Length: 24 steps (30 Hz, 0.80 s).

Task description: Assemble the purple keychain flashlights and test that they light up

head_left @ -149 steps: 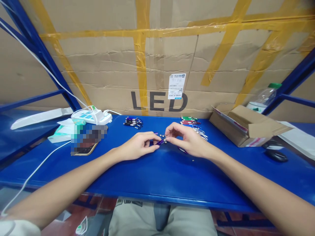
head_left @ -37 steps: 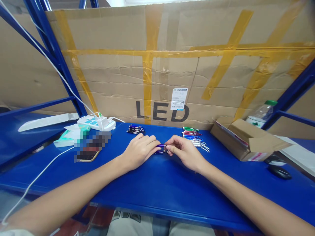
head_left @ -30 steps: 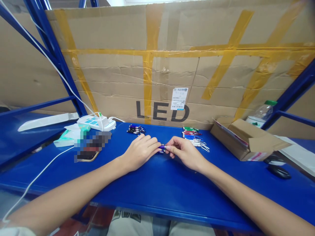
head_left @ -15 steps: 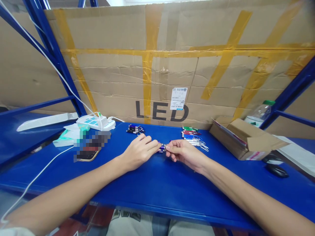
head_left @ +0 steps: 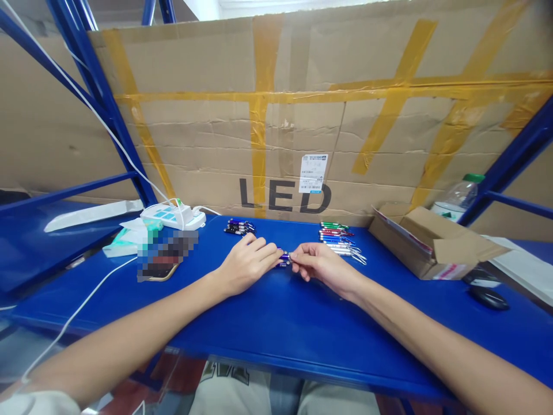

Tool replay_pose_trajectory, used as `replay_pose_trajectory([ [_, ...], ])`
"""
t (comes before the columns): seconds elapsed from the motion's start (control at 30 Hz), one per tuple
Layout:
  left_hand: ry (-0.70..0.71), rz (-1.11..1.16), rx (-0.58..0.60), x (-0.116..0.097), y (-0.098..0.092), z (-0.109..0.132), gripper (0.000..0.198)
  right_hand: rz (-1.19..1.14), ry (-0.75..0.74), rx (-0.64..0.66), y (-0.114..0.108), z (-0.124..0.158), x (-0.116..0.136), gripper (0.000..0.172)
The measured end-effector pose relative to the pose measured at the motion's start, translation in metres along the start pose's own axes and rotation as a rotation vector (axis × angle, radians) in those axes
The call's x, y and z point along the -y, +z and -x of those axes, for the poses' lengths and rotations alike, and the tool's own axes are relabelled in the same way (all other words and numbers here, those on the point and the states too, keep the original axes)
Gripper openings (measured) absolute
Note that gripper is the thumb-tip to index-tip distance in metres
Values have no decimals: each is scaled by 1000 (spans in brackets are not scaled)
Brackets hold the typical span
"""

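Underneath, blue table (head_left: 276,323): spans the lower half of the frame; forearms are best braced low over it for steadiness.
Cardboard box (head_left: 425,251): stands open at frame right, well apart from the hands; requires no handling for this step.
Left hand (head_left: 247,265): palm down at frame centre, fingers closed on the purple tube; should serve as the fixed clamp.
Right hand (head_left: 322,265): just right of it, thumb and fingertips pinched on the metal end; should make the fine movements.
Coloured row (head_left: 332,233): green, red, blue and silver tubes, just beyond the right hand; the wrist should clear it.
Dark row (head_left: 237,226): blue and black tubes, left of centre, beyond the left hand; knuckles should clear it.
Purple tube (head_left: 283,255): mid-frame between the hands, roughly level; should be kept aligned with the pinch.
Metal end (head_left: 289,257): mostly covered; whether a separate piece is pinched cannot be told. Light, even pressure is advisable.
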State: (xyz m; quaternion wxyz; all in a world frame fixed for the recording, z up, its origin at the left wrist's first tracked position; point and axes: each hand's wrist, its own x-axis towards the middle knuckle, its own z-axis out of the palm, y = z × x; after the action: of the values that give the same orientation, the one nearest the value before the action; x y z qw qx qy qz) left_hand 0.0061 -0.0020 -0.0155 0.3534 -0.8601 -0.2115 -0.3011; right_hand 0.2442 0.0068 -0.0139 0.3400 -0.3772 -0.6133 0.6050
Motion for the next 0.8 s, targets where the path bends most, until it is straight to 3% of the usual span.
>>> replay_pose_trajectory([
  [0.13, -246, 305, 81, 2, 5, 3, 26, 445, -275, -57, -3, 2, 0, 30],
  [0.27, -419, 524, 150, 6, 8, 5, 27, 750, -446, -97, -14, 5, 6, 23],
  [0.4, -496, 620, 137, 8, 9, 6, 27, 979, -558, -216, -34, 0, 7, 20],
  [0.5, -553, 662, 115, 7, 10, 6, 26, 1062, -544, -268, -48, -5, 5, 19],
  [0.6, -614, 713, 111, 6, 10, 5, 24, 1099, -521, -226, -56, -9, 2, 18],
  [0.8, -683, 836, 77, 5, 10, 5, 25, 1166, -588, -24, -54, -8, -3, 20],
])
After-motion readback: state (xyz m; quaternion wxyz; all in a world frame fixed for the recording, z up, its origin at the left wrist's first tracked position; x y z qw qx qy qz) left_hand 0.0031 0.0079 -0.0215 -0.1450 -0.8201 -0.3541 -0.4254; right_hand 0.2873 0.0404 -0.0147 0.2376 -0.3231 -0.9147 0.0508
